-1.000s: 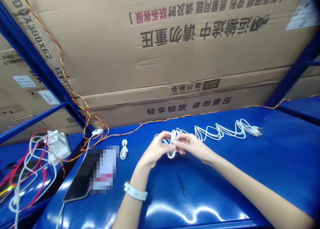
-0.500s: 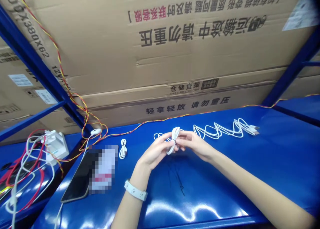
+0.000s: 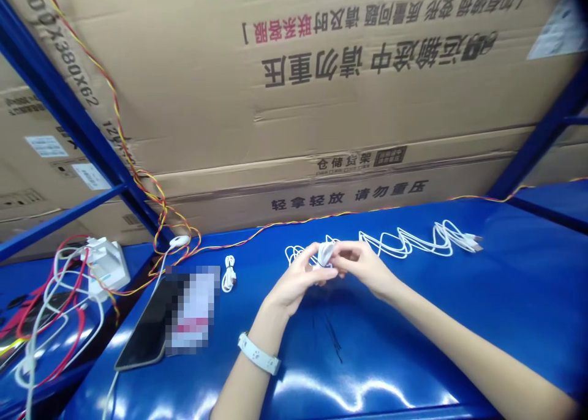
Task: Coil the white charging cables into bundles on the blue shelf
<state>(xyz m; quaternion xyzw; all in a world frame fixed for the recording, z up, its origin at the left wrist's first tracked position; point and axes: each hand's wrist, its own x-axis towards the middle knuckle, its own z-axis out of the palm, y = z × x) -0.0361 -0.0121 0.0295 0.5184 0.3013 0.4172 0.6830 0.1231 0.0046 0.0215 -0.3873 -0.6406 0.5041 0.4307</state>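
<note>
Head view: holding one coiled cable [image 3: 326,253] above the shelf [image 3: 390,334], nearer its back edge, left hand [image 3: 294,279] and right hand [image 3: 367,270] both with grip clamped on it; toward the back-left corner, one tied cable [image 3: 228,274]; along the back, loose cables [image 3: 402,243], too tangled to count.

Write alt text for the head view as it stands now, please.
A person's left hand and right hand hold a coiled white cable above a blue shelf. Loose white cables lie beyond them, thin black strips nearer the camera, and a small cable bundle and dark phone-like device to the left. Cardboard boxes stand behind.
</note>
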